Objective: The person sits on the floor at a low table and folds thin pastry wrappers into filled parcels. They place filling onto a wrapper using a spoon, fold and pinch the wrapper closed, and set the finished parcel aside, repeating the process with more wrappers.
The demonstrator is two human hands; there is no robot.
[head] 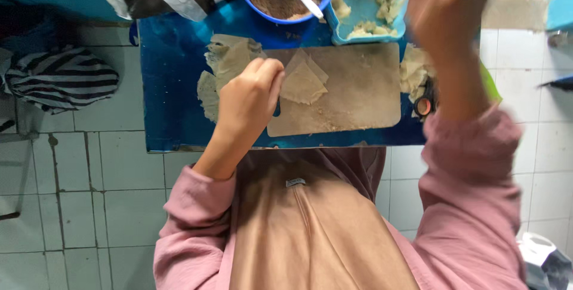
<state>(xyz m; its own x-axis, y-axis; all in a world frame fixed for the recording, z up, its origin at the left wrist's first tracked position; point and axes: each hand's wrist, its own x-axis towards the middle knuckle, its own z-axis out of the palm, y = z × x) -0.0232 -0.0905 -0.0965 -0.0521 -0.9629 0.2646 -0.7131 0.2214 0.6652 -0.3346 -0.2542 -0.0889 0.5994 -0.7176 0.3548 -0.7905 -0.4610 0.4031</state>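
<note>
On board (358, 96), left hand (249, 100) by folded dough (302, 84)

The person wore a loose dusty-pink top with long sleeves, each gathered into a snug cuff at the wrist, the cloth creasing softly along both forearms. Over the front hung a plain tan apron or skirt panel with a centre seam running down it and a small pale label stitched at its upper edge. The left hand (250, 96) was bare, and the right hand (447, 3), blurred, likewise carried no glove or ring that could be made out
</note>
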